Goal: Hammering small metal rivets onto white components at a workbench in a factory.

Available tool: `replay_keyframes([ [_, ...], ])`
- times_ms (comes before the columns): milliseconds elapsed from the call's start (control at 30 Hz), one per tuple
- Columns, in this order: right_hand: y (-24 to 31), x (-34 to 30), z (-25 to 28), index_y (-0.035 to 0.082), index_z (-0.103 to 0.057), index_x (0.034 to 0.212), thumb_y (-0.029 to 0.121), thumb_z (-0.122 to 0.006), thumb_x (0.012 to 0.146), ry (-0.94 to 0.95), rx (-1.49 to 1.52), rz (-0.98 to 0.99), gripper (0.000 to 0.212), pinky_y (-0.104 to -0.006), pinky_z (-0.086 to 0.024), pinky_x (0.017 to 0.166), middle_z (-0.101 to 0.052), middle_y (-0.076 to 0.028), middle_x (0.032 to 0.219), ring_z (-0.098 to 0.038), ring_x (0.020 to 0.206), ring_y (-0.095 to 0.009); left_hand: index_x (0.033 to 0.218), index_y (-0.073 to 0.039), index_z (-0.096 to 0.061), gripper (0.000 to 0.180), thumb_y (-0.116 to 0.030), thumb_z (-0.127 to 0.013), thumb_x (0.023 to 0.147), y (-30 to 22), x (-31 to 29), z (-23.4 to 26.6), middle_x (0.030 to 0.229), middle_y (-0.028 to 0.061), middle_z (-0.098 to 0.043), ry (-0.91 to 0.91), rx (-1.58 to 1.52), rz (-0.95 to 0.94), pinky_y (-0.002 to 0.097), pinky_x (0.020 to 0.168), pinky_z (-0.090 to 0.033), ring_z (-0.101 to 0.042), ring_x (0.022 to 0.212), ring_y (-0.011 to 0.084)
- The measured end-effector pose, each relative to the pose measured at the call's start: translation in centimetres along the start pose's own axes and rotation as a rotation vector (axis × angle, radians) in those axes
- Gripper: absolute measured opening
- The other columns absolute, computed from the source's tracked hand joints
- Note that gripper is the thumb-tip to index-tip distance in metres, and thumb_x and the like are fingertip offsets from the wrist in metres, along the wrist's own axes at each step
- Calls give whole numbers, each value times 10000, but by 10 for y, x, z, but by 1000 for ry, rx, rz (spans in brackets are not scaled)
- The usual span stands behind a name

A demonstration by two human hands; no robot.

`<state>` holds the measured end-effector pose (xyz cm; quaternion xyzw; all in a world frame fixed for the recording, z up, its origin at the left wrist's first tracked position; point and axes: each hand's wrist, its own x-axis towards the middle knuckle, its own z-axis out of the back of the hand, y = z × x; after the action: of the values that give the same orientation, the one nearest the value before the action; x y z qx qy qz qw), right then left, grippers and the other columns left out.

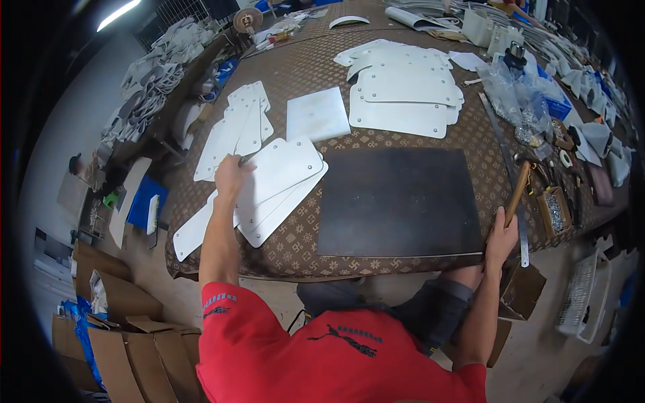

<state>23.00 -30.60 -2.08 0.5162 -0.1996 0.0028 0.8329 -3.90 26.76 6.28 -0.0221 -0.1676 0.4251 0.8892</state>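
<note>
My left hand (230,176) reaches over the fanned white panels at the left of the table. Its fingers are closed at the corner of a white panel (279,171) with small metal studs near its corners; the fingertips are partly hidden. Low at the table's right front edge, my right hand (502,238) is wrapped round the wooden handle of a hammer (518,191), which points up and away from me. Between the hands lies a dark rectangular mat (400,201), with a whitish square slab (317,114) behind it to the left.
A larger pile of studded white panels (403,87) lies beyond the mat. Along the right run a metal ruler (505,151), a carton of small metal fasteners (554,209) and clear plastic bags (514,91). Cardboard boxes (141,349) stand on the floor at left, a white basket (583,295) at right.
</note>
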Motion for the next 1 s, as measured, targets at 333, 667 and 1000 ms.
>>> replay_keyframes([
  [333, 40, -15, 35, -8, -688, 1089, 284, -687, 952, 222, -702, 74, 322, -426, -513, 851, -694, -204, 908, -670, 914, -384, 1040, -4, -705, 407, -326, -801, 809, 27, 4, -40, 1109, 204, -673, 22, -83, -29, 485, 878, -508, -646, 1037, 404],
  [667, 2, -148, 103, -33, -603, 1126, 78, -608, 988, -21, -327, 325, 177, -380, -474, 901, -597, -174, 1060, -598, 993, -310, 1013, -45, -694, 265, -264, -740, 873, 29, -16, -66, 1058, 163, -652, -73, -290, -92, 463, 825, -510, -650, 974, 379],
  [1000, -275, -335, 203, 45, -618, 1079, 261, -594, 967, 577, -440, -309, 244, -445, -517, 699, -664, -199, 933, -680, 826, -349, 947, -53, -705, 206, -231, -751, 856, 29, -24, -59, 978, 141, -641, -140, -389, -87, 447, 770, -513, -657, 894, 365],
])
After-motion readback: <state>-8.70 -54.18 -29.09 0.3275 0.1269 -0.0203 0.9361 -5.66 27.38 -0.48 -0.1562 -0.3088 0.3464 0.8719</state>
